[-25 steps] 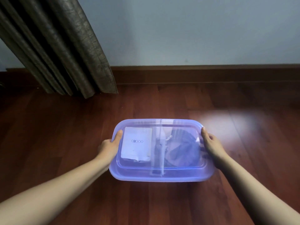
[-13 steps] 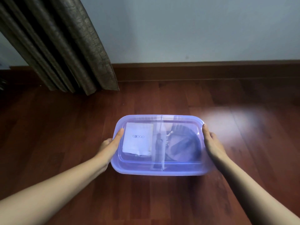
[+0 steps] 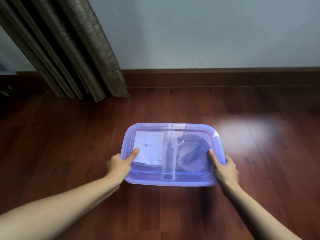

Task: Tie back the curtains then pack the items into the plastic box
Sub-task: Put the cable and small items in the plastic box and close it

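Two bare forearms reach in from the bottom corners, left [image 3: 57, 203] and right [image 3: 259, 208]. The left hand [image 3: 119, 164] grips the left short end of the plastic box [image 3: 147, 180]. Its thumb [image 3: 134, 153] lies flat on top of the lid [image 3: 190, 130], and its fingers are curled under the rim, hidden there. The right hand [image 3: 225, 168] grips the right short end the same way, thumb [image 3: 212, 157] on the lid and fingers wrapped round the edge. Both hands are clamped on the box.

The box is translucent purple-blue and rectangular, with its long side across the view and the lid on. It sits low at the centre of the wooden floor [image 3: 69, 135]. Cannot tell if it rests on the boards or is held just off them.

Seen through the lid:
- Left half: a white packet [image 3: 149, 146] printed "G2000", lying flat, partly under the left thumb.
- Right half: a dark item [image 3: 192, 156], bunched and blurred, kind unclear.
- Between them: a pale streak [image 3: 170, 153] running near to far; could be a strip or a reflection.

A soft light patch [image 3: 242, 132] lies on the floor just beyond the box's far right corner. Farther back on the left, a dark brown pleated curtain [image 3: 78, 49] hangs at a slant, its hem at floor level, well apart from the box. A brown baseboard [image 3: 225, 77] runs along a pale grey-blue wall [image 3: 207, 32].
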